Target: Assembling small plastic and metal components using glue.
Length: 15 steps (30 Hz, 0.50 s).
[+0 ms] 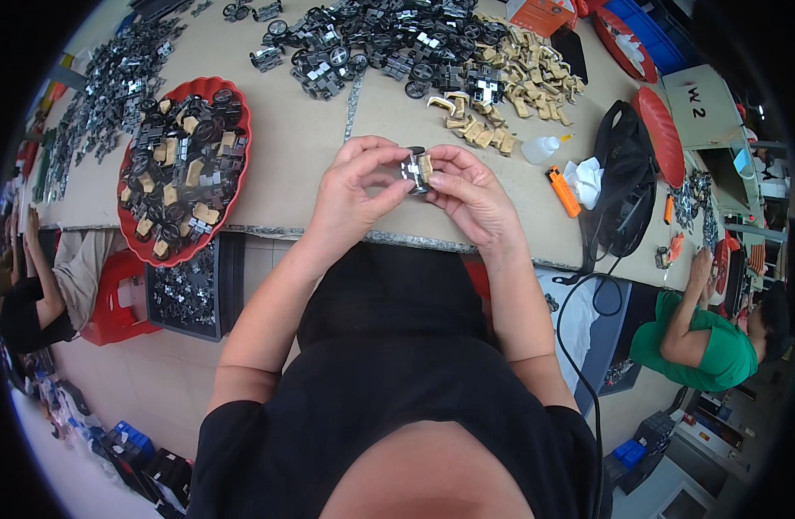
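Between my two hands, just above the table's near edge, is a small black wheeled toy chassis point(415, 173) with a shiny silver part. My left hand point(350, 192) pinches its left side between thumb and fingers. A small tan plastic piece point(427, 164) lies against the chassis on the right. My right hand point(473, 197) is closed on that tan piece, its thumb pressing near the chassis. Whether the two parts are joined cannot be made out. Beyond my hands lie a heap of black wheeled chassis point(389, 52) and a pile of tan pieces point(536, 73).
A red scalloped tray point(244, 164) of mixed black and tan parts overhangs the table edge at left. On the right are a white squeeze bottle point(540, 149), an orange tool point(563, 192), crumpled tissue point(583, 182) and a black bag point(622, 164). Co-workers sit at both sides.
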Each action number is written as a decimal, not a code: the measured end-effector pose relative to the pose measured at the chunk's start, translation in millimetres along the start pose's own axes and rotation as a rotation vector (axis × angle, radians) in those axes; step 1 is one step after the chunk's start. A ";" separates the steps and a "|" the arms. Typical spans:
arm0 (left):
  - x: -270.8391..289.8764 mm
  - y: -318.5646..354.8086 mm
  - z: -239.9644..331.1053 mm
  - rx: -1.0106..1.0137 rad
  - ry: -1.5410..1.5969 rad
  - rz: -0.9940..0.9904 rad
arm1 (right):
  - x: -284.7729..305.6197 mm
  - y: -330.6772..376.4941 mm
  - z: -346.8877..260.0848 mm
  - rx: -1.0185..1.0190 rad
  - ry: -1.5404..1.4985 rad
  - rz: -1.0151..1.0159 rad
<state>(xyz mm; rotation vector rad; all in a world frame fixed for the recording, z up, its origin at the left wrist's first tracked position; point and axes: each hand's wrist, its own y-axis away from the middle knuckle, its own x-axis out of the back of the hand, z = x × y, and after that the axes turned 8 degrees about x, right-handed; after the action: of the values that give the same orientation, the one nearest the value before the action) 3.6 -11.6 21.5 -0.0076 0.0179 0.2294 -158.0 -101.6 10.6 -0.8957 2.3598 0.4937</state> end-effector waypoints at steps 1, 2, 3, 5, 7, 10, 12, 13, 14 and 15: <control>1.3 -0.1 -0.4 0.007 -0.015 -0.005 | 0.4 -1.0 -1.2 -0.020 0.012 -0.004; 1.9 -0.5 -2.5 -0.012 -0.015 -0.007 | -0.3 -1.2 -2.6 -0.025 0.040 0.002; 2.6 -1.0 -5.4 -0.033 -0.017 -0.006 | -1.9 -1.8 -4.3 -0.031 0.067 0.006; 3.8 -1.8 -6.4 -0.037 -0.010 -0.013 | -2.0 -2.9 -4.9 -0.028 0.100 0.004; 4.1 -1.9 -5.1 -0.004 0.005 -0.027 | -0.6 -3.5 -4.4 -0.011 0.111 -0.008; 2.6 -3.0 -9.0 0.029 0.105 -0.045 | 0.2 -3.0 -6.7 0.009 0.124 -0.038; 3.0 -3.0 -9.9 0.037 0.160 -0.062 | 3.8 -3.1 -6.8 0.007 0.155 -0.043; 3.1 -3.1 -10.0 0.042 0.188 -0.071 | 5.3 -3.1 -6.6 0.007 0.171 -0.046; 2.8 -3.3 -9.5 0.046 0.190 -0.075 | 5.4 -3.0 -5.8 0.024 0.169 -0.043; 2.5 -3.2 -9.1 0.049 0.192 -0.079 | 5.0 -3.3 -4.1 0.041 0.168 -0.041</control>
<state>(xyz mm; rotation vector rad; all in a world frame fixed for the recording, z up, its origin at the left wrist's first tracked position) 6.6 -14.2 12.5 0.0189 0.2143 0.1489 -160.4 -108.4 10.3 -0.9989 2.4871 0.3655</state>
